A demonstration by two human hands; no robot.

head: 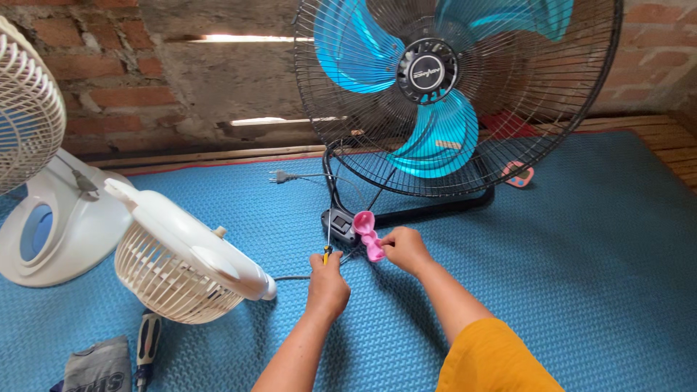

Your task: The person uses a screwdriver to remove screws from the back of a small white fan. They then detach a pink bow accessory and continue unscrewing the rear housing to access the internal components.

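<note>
My left hand [327, 282] grips a thin screwdriver [328, 234] with a yellow collar, its shaft pointing up at the small black switch box [337, 222] on the fan's base. My right hand [405, 248] pinches a pink plastic clip-like piece [368, 234] just right of the box. Behind them stands a large black floor fan [457, 94] with blue blades and a wire cage. Its cord and plug [279, 176] lie on the blue mat.
A white fan [43, 210] stands at the far left, and a cream fan head [178, 254] lies tipped beside it. A second screwdriver [147, 345] and a grey cloth [98, 366] lie at bottom left. A pink-and-blue object [520, 174] rests by the fan. Brick wall behind.
</note>
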